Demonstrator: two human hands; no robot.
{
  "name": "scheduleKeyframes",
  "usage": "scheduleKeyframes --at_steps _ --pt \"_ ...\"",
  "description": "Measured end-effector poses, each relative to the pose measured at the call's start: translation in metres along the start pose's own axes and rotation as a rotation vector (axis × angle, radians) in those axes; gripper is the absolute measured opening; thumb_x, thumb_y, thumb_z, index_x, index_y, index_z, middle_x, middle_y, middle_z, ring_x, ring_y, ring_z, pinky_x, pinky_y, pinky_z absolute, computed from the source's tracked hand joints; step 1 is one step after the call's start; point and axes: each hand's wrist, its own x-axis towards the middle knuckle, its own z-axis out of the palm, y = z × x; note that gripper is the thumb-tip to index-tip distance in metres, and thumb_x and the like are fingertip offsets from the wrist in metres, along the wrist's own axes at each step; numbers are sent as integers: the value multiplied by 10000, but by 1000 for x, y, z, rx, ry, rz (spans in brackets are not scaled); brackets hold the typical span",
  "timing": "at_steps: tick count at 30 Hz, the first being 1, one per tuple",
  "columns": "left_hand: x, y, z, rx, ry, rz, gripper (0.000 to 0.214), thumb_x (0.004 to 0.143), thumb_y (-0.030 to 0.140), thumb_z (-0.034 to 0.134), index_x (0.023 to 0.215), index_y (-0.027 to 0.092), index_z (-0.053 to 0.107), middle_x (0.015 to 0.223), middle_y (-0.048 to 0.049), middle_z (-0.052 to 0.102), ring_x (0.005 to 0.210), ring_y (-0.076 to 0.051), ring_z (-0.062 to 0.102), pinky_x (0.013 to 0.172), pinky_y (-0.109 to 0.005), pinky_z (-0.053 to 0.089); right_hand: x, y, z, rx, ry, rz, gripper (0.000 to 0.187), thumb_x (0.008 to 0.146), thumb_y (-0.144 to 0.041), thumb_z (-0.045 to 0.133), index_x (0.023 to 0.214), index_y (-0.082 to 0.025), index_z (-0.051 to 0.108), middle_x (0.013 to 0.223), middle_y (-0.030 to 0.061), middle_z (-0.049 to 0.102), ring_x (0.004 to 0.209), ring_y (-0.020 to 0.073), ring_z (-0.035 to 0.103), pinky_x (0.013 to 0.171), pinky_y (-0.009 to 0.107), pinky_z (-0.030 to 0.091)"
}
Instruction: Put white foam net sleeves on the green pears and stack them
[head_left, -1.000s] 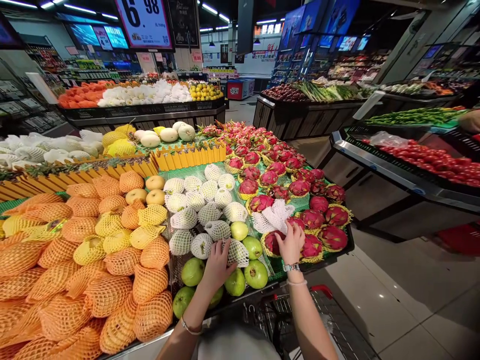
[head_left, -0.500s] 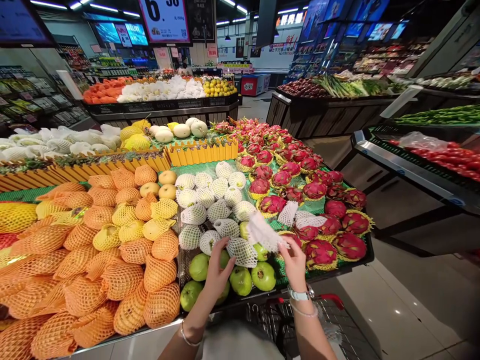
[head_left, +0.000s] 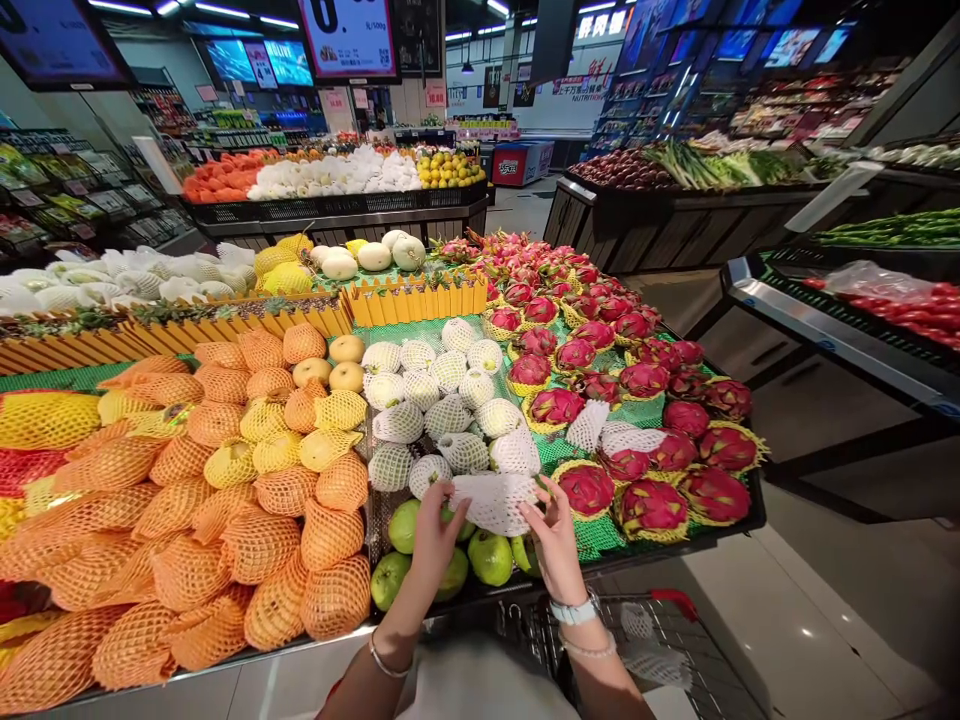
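My left hand [head_left: 436, 535] and my right hand [head_left: 555, 532] pinch opposite ends of a white foam net sleeve [head_left: 495, 503], stretched sideways between them. It looks flat; whether anything is inside cannot be made out. Bare green guavas [head_left: 490, 557] lie under and in front of it, partly hidden by my hands. Just behind, a guava in a white foam net [head_left: 517, 452] sits at the edge of several sleeved guavas [head_left: 446, 415].
Orange-netted fruit [head_left: 266, 535] fills the stand's left side. Dragon fruits [head_left: 652, 505] lie to the right, with loose foam nets [head_left: 631, 438] among them. A wire shopping cart [head_left: 660, 640] stands below the stand's front edge. A low orange fence [head_left: 420, 300] crosses behind.
My right hand has come down and left with a foam net, and both hands now hold a net between them. A white-netted piece now lies behind, where a bare guava showed.
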Motion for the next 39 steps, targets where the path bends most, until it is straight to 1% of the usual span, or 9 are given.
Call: scheduleKeyframes --at_steps 6,11,14,20,25,28,31,35,39 --pt "-1 -5 -9 170 52 82 165 879 389 552 792 256 595 963 -96 580 990 -316 572 869 -464 499 -13 28 4 173 62 76 236 668 -266 776 872 -281 658 819 -46 695 745 165 626 735 277 511" --pt "-9 3 -29 25 -165 128 178 894 323 513 821 231 646 1018 -105 668 978 -274 639 869 -415 532 -18 29 7 53 -90 78 335 595 -237 833 875 -256 651 863 -11 731 792 180 648 784 294 511" --pt "-15 4 -39 -53 -167 125 246 892 277 463 801 208 681 949 -106 662 919 -256 637 825 -399 542 -16 24 6 -35 -174 94 438 591 -255 842 969 -261 620 908 5 726 829 191 650 795 305 506" --pt "-30 0 -53 -289 -88 -138 235 834 337 569 844 196 756 1064 -117 730 1065 -297 655 989 -465 498 -11 22 3 -166 -242 64 386 543 -127 778 645 -253 428 573 -112 406 545 98 382 549 209 348" --pt "-47 13 -53 -650 -193 -417 296 856 417 586 997 203 734 974 -77 754 879 -234 701 850 -393 567 -21 23 3 -237 -279 87 316 574 -106 738 522 -227 451 536 -89 400 542 101 331 512 216 284" --pt "-50 18 -45 -680 -308 -473 372 821 475 638 1034 188 740 957 -78 768 825 -232 709 779 -377 581 -26 24 1 -209 -249 116 106 666 -247 745 669 -225 641 624 -41 580 612 147 487 588 245 410" --pt "-47 18 -37 -617 -372 -406 394 825 514 641 984 175 766 953 -79 783 900 -261 709 851 -396 565 -27 24 -2 -181 -206 155 220 666 -341 780 861 -244 748 790 7 732 733 211 617 687 309 502" --pt "-45 13 -32 -633 -365 -338 346 813 498 680 883 168 758 957 -93 784 942 -275 711 933 -409 533 -25 15 -7 -326 -409 184 160 624 -271 835 764 -219 777 795 37 768 772 248 666 752 345 529" --pt "-48 9 -26 -769 -322 -352 453 765 488 747 1098 191 666 957 -91 775 891 -258 726 860 -408 572 -27 10 -10 -323 -353 237 455 557 -186 871 993 -254 761 1082 49 761 1044 274 670 965 388 509"
